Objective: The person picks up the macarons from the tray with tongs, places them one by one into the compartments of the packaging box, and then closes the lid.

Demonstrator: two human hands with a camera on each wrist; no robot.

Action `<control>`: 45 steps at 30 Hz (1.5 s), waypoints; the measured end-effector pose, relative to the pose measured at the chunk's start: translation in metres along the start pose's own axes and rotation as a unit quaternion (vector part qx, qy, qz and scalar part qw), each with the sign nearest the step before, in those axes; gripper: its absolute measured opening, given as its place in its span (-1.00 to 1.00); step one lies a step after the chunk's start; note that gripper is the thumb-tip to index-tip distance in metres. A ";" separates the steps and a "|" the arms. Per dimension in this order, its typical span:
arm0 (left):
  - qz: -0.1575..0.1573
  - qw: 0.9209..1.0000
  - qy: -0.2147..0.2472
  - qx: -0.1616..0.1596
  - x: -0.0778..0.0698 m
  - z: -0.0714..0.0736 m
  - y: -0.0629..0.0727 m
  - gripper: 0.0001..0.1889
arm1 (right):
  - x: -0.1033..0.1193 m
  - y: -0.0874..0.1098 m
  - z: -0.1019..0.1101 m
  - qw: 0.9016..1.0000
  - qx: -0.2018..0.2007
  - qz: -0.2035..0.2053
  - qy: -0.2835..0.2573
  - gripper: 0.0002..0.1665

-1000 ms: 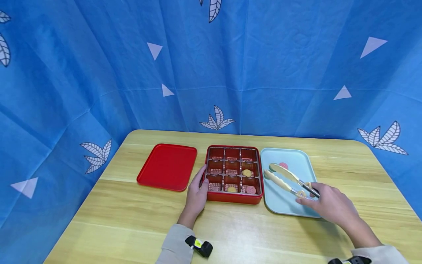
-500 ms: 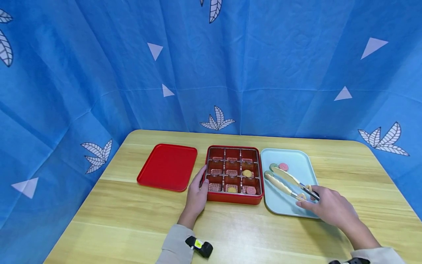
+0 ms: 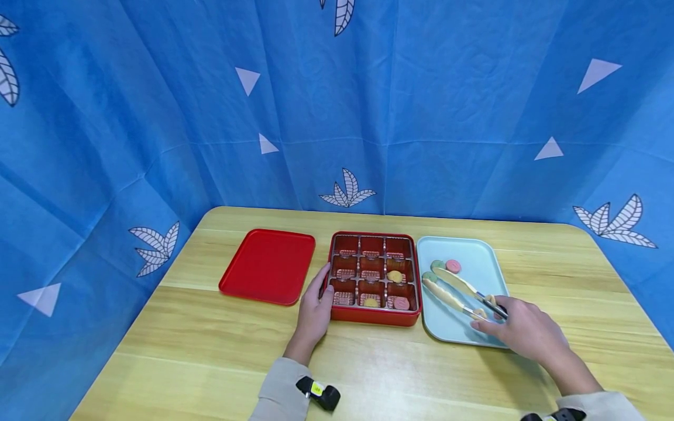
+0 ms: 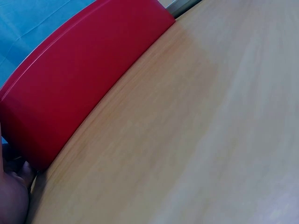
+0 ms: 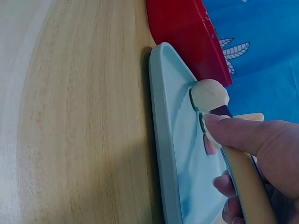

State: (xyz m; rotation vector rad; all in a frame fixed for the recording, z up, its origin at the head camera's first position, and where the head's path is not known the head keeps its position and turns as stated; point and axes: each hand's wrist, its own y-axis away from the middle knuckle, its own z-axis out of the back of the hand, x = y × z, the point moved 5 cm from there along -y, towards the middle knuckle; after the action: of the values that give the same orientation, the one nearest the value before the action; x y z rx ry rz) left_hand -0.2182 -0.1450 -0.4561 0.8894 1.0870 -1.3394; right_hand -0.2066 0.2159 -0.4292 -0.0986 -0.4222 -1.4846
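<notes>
My left hand [image 3: 313, 310] holds the left front corner of a red box [image 3: 375, 317], fingers along its side. A clear insert divides the box into several compartments. Yellow cookies [image 3: 395, 276] lie in two of these, a pink cookie [image 3: 401, 303] in the front right one. Over a pale blue tray [image 3: 463, 332], my right hand [image 3: 532, 330] grips tongs [image 3: 454, 292] with cream-coloured tips. The tips are spread, close to two green cookies [image 3: 437, 265] at the tray's left side; contact is unclear. Another pink cookie [image 3: 453, 266] lies beside them.
A flat red lid [image 3: 268, 266] lies on the wooden table [image 3: 184, 345] left of the box. The tray stands close against the box's right side. Behind the table hangs a blue patterned curtain [image 3: 447, 105].
The right hand and tongs have shifted slightly toward the table's front, showing more of the green and pink cookies. The left hand and the box have stayed in place.
</notes>
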 end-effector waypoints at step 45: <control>-0.006 1.000 -0.011 -0.013 0.040 -0.006 -0.012 -0.50 | 0.004 0.006 0.006 0.999 -0.046 0.014 -0.015 -0.24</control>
State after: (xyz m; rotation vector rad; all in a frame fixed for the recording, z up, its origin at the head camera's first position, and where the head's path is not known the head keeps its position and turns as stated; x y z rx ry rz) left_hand -0.2337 -0.1516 -0.4946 0.8486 1.0914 -1.3392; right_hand -0.2023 0.2141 -0.4214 -0.1994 -0.3755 -1.4761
